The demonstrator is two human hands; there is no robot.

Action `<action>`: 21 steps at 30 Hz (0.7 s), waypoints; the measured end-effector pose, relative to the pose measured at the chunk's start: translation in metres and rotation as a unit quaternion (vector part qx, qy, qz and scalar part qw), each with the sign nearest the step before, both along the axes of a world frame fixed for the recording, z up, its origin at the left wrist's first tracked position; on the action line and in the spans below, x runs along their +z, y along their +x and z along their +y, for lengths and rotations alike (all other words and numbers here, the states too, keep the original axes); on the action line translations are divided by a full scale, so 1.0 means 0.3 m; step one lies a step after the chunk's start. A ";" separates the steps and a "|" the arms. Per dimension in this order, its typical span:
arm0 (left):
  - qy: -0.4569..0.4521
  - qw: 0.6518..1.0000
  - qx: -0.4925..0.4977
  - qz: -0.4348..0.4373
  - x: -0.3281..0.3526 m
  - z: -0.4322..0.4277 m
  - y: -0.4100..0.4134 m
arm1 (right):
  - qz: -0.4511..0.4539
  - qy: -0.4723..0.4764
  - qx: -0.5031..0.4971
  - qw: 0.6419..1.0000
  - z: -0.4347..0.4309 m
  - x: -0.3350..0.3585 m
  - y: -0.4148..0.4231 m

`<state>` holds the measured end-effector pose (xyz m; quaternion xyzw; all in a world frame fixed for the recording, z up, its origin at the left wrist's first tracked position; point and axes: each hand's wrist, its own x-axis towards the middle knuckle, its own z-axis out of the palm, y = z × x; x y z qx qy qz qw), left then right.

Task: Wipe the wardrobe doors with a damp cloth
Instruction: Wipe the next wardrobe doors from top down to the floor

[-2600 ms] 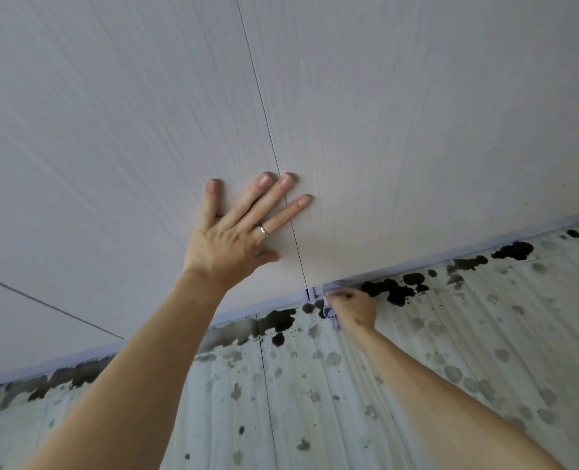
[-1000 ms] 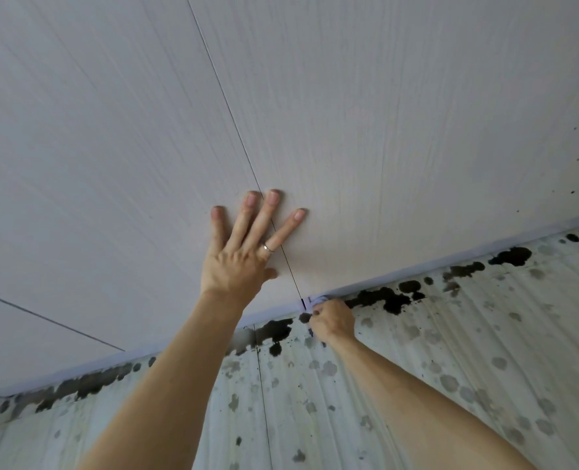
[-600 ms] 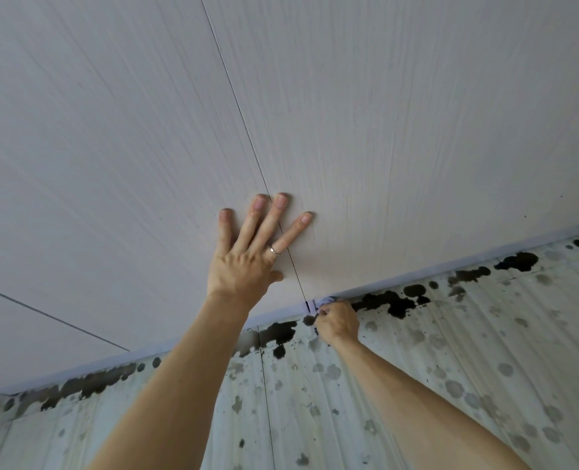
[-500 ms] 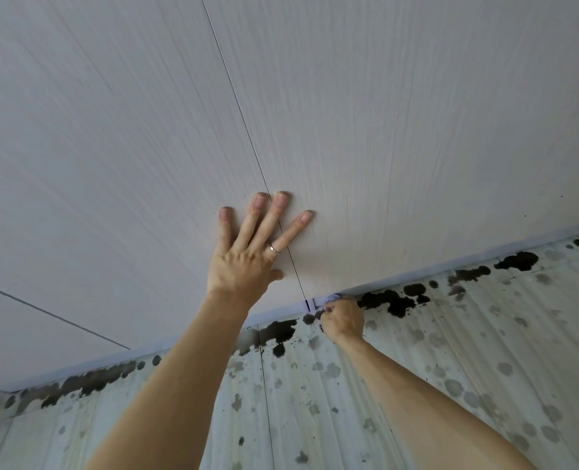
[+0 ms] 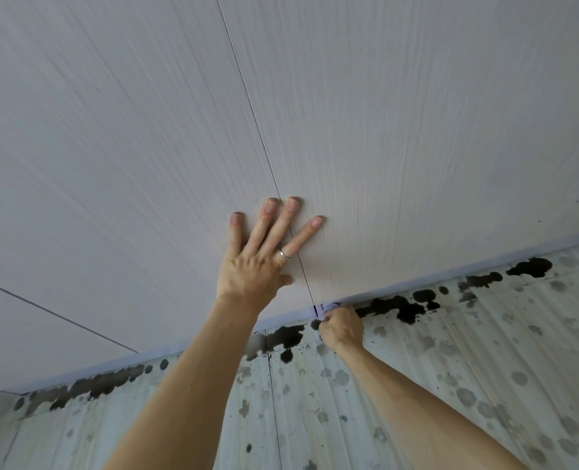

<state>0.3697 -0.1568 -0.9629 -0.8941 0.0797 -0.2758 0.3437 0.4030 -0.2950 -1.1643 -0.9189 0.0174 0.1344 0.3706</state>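
Two pale wood-grain wardrobe doors fill the view, the left door [image 5: 128, 157] and the right door [image 5: 433, 140], meeting at a thin dark seam [image 5: 254, 120]. My left hand [image 5: 257, 266] lies flat on the doors with fingers spread across the seam; it wears a ring and holds nothing. My right hand [image 5: 342, 329] is closed on a small pale purple cloth [image 5: 328, 307], pressed to the lower edge of the right door just beside the seam. Most of the cloth is hidden in my fist.
Below the doors' edge runs a pale tiled surface [image 5: 484, 374] with black and grey blotches, densest along the edge [image 5: 403, 307]. A second panel joint [image 5: 54, 313] crosses the far left.
The view has shifted slightly. My right hand with the cloth stays at the door's lower edge by the seam, with small movements. My left hand keeps its flat hold on the doors.
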 end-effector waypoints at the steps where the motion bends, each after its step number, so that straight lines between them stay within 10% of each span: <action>1: 0.003 1.000 0.000 -0.003 0.001 0.000 0.001 | 0.008 0.001 -0.007 1.000 0.003 0.005 0.002; 21: -0.081 0.996 -0.027 -0.007 -0.026 -0.071 -0.026 | 0.015 -0.074 -0.054 0.996 -0.147 0.027 0.068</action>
